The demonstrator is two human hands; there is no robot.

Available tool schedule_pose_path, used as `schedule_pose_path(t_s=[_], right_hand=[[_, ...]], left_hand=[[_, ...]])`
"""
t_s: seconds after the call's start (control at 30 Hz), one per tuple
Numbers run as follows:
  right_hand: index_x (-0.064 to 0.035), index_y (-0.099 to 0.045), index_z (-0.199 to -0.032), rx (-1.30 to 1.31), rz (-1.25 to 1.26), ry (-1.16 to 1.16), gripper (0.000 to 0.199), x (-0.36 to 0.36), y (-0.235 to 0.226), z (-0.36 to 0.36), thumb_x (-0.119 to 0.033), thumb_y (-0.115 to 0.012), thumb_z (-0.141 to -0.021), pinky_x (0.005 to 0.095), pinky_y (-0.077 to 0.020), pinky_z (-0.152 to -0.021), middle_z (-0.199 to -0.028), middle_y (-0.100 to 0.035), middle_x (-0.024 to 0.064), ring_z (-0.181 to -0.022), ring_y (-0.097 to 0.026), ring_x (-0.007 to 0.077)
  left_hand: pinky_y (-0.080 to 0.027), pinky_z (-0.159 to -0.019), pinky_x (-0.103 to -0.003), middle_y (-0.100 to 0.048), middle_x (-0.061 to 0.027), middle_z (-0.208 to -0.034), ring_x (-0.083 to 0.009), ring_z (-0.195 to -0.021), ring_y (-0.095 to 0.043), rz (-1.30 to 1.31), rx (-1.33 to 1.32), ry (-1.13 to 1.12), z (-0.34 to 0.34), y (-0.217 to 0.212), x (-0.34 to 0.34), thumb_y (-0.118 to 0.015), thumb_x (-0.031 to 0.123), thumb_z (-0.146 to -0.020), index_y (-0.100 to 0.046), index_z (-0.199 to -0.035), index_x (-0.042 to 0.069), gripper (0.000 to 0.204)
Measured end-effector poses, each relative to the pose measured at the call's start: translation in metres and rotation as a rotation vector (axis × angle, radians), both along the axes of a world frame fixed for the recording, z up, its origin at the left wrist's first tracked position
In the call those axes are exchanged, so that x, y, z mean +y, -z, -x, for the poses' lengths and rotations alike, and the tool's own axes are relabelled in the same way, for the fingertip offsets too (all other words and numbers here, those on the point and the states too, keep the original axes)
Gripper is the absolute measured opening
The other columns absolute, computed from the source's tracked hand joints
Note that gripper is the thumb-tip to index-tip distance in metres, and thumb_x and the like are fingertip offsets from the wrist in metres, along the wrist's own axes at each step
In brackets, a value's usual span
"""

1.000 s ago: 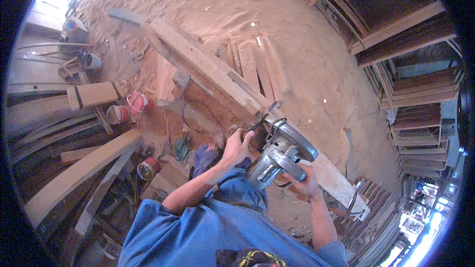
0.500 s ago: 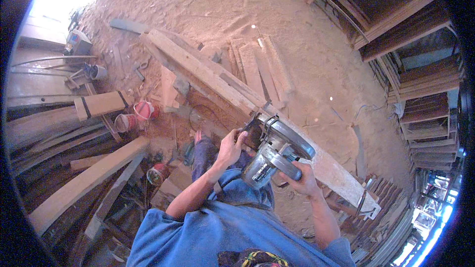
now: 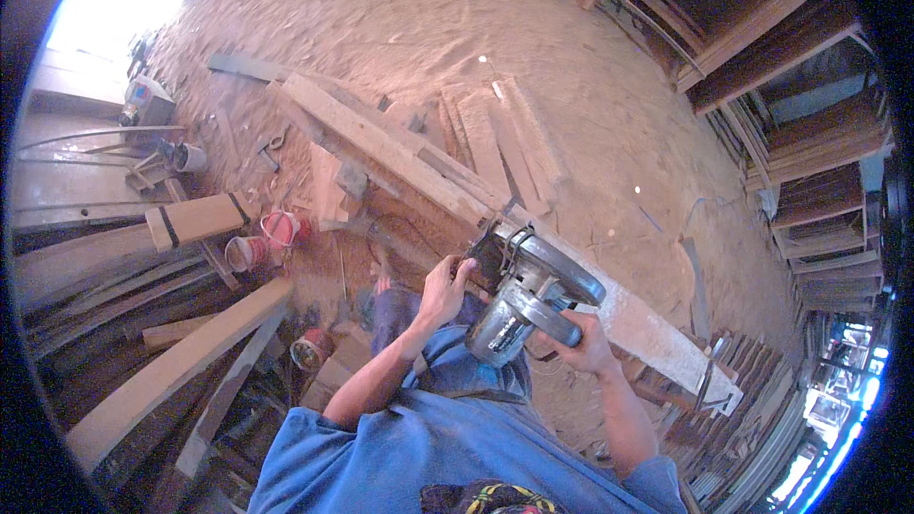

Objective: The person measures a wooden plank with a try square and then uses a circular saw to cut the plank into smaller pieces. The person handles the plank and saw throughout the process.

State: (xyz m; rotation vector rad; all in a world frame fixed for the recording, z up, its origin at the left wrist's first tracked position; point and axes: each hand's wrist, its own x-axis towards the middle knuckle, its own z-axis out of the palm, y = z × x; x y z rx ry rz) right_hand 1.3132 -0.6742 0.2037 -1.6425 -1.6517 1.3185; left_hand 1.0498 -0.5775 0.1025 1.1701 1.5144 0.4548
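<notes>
A grey and black circular saw [image 3: 522, 297] rests on a long wooden beam [image 3: 409, 160] that runs slantwise from far left to near right. My right hand [image 3: 583, 346] is wrapped round the saw's rear handle. At the saw's front left, my left hand [image 3: 444, 293] pinches a dark part by the base plate, thumb on top. Beyond the saw the beam continues as a pale, dusty board [image 3: 647, 324], with a dark clamp-like band [image 3: 706, 383] round its near right end. The blade and its contact with the wood are hidden under the saw body.
Loose planks [image 3: 481, 138] lie on the sawdust-covered floor past the beam. Red buckets [image 3: 282, 228] and curved timbers [image 3: 190, 362] stand to my left. Wooden racks [image 3: 762, 48] line the far right, and stacked strips [image 3: 752, 390] lie near the beam's right end.
The view has turned slightly, so the surroundings on the left sit a little lower. Both hands keep their hold, and the saw shows no clear movement along the beam.
</notes>
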Motion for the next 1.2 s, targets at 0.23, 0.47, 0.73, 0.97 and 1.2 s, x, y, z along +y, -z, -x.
schedule_pose_path(t_s=[0.23, 0.47, 0.73, 0.97, 1.2], right_hand=[[-0.0014, -0.07, -0.091, 0.009, -0.011, 0.044, 0.027, -0.001, 0.007, 0.004, -0.021, -0.083, -0.079, 0.0339, -0.0522, -0.061, -0.077, -0.069, 0.013, -0.066, -0.068, 0.019], [-0.0006, -0.07, -0.091, -0.055, -0.051, 0.038, 0.028, 0.005, 0.004, 0.015, -0.021, -0.084, -0.078, 0.0348, -0.0532, -0.064, -0.078, -0.07, 0.0143, -0.068, -0.069, 0.0232], [-0.0003, -0.07, -0.09, -0.04, -0.021, 0.053, 0.029, 0.008, 0.005, 0.023, -0.022, -0.085, -0.077, 0.0349, -0.0524, -0.063, -0.076, -0.069, 0.0136, -0.067, -0.069, 0.0228], [-0.0016, -0.07, -0.091, 0.053, -0.068, 0.069, 0.026, 0.005, 0.013, 0.024, -0.02, -0.083, -0.079, 0.0336, -0.052, -0.06, -0.074, -0.07, 0.0107, -0.064, -0.069, 0.0199], [-0.0028, -0.07, -0.092, 0.062, 0.052, 0.088, 0.024, 0.011, 0.001, 0.028, -0.019, -0.082, -0.079, 0.0325, -0.0526, -0.059, -0.072, -0.07, 0.0094, -0.065, -0.07, 0.017]], left_hand=[[-0.049, -0.091, -0.044, -0.068, -0.0255, -0.106, -0.0394, -0.103, -0.065, -0.075, 0.043, 0.046, 0.006, -0.004, 0.005, -0.058, 0.039, -0.099, -0.065, -0.111, -0.004, 0.045], [-0.048, -0.092, -0.044, -0.067, -0.0262, -0.108, -0.0403, -0.104, -0.064, -0.07, 0.057, 0.049, 0.017, 0.002, 0.009, -0.057, 0.041, -0.1, -0.065, -0.112, -0.005, 0.048], [-0.048, -0.093, -0.044, -0.067, -0.0264, -0.11, -0.0397, -0.106, -0.063, -0.124, 0.084, 0.088, 0.027, 0.005, 0.012, -0.057, 0.04, -0.1, -0.065, -0.113, -0.006, 0.049], [-0.048, -0.092, -0.044, -0.066, -0.0255, -0.108, -0.0384, -0.103, -0.064, -0.143, 0.117, 0.08, 0.025, -0.01, 0.016, -0.057, 0.04, -0.1, -0.065, -0.113, -0.006, 0.048], [-0.048, -0.093, -0.043, -0.066, -0.0258, -0.11, -0.038, -0.105, -0.064, -0.15, 0.103, 0.076, 0.027, -0.004, 0.015, -0.057, 0.042, -0.099, -0.064, -0.115, -0.006, 0.051]])
